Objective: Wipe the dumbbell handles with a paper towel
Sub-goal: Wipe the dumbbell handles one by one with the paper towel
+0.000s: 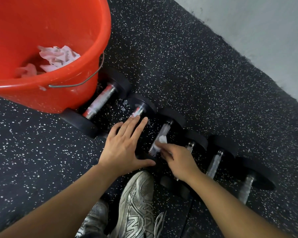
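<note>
Several black dumbbells with metal handles lie in a row on the speckled rubber floor. My right hand [179, 160] pinches a small white paper towel [161, 142] and presses it on the handle of the third dumbbell [163, 133]. Flat and with fingers spread, my left hand [126, 145] covers most of the second dumbbell [139, 109]; its fingertips reach that handle. The largest dumbbell [101, 100] lies against the bucket. Further dumbbell handles [215, 162] continue to the right.
A red bucket [86, 73] with crumpled used paper towels [57, 57] inside stands at the upper left, touching the largest dumbbell. My grey sneakers [136, 203] are at the bottom centre. A grey wall [265, 31] borders the mat at the upper right. Small paper scraps [124, 104] lie between dumbbells.
</note>
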`<state>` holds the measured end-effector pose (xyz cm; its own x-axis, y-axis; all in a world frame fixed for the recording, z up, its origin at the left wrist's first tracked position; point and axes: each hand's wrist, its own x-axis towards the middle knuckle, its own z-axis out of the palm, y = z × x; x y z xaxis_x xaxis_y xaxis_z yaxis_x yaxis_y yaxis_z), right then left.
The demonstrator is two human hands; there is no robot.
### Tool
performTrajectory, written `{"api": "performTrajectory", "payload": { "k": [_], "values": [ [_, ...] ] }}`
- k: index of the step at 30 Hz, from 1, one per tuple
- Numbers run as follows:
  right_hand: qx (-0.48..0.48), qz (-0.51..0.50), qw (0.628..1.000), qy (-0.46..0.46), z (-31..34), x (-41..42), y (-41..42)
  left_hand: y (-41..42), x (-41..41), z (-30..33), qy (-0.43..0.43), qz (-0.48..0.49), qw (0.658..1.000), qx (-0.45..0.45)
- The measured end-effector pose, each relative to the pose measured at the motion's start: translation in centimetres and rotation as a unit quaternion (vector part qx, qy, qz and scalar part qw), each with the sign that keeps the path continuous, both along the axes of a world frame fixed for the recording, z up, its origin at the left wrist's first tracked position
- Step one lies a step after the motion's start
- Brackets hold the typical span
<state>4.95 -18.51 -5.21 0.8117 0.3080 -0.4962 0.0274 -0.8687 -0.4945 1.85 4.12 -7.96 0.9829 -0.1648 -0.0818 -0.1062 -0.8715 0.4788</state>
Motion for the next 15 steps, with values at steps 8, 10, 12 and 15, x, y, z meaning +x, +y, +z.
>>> {"api": "performTrajectory", "payload": {
  "k": [8, 10, 12, 15],
  "values": [
    [0.052, -0.071, 0.994, 0.061, 5.6, 0.8, -1.8, 0.9, 0.4, -0.4, -0.004, -0.017, 1.000, 0.022],
    [0.023, -0.056, 0.997, 0.055, 7.6, 0.8, -3.3, 0.9, 0.4, -0.1, -0.002, -0.019, 1.000, 0.020],
    [-0.019, -0.019, 0.999, 0.042, 9.8, 0.5, -4.9, 0.9, 0.4, 0.0, 0.003, -0.021, 0.999, 0.024],
    [-0.091, 0.030, 0.995, 0.029, 13.0, 0.1, -7.8, 1.2, 0.2, 0.3, 0.014, -0.037, 0.999, 0.029]
  ]
}}
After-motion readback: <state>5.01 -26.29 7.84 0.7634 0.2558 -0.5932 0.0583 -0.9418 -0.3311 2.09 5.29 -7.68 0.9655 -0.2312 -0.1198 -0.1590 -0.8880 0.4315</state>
